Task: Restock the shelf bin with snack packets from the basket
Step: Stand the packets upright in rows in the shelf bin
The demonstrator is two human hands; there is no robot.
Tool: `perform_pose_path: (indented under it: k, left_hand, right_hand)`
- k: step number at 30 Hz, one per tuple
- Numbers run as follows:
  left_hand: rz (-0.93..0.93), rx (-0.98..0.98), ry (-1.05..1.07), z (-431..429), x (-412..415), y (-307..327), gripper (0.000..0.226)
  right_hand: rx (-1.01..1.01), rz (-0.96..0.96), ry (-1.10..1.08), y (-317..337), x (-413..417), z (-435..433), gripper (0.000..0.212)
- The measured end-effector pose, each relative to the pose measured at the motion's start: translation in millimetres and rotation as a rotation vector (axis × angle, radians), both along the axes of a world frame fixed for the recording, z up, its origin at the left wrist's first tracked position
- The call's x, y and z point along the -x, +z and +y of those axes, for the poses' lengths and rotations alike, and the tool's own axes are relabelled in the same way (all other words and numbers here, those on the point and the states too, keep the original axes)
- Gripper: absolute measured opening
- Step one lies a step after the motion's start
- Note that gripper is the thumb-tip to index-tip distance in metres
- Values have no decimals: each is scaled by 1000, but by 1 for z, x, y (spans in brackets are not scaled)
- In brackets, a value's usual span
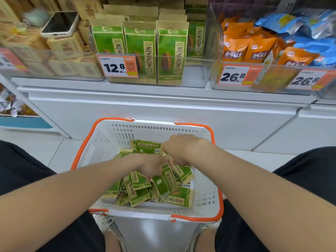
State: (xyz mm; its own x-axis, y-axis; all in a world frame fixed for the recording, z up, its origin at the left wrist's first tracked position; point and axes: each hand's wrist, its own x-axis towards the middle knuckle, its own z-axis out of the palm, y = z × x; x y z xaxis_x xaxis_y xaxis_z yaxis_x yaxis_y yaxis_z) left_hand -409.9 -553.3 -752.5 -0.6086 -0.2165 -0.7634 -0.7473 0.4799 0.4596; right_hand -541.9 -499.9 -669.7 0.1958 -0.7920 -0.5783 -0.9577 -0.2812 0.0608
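Fingers of the right hand (179, 148) pinch a green-and-brown paper snack packet (146, 146), long axis left-right, inside the white plastic basket with orange handles (109, 139). The left hand (149, 166) clutches heaped packets (138, 179). Above stands the clear shelf bin (196, 75); below lies a pale tiled floor (60, 151).

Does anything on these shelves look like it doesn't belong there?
Yes. A phone in a pale case lies tilted, screen up, on the brown boxes at the upper left, among goods for sale. It looks left behind, not stocked.
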Motion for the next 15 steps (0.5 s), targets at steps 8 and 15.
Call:
perform_pose_path:
  k: [8, 15]
  left_hand:
    - [357, 54, 456, -41, 2, 42, 16]
    - [586, -51, 898, -50, 18, 75, 20]
  right_hand:
    - [39, -74, -240, 8, 39, -13, 47]
    - [139, -426, -429, 15, 40, -20, 71]
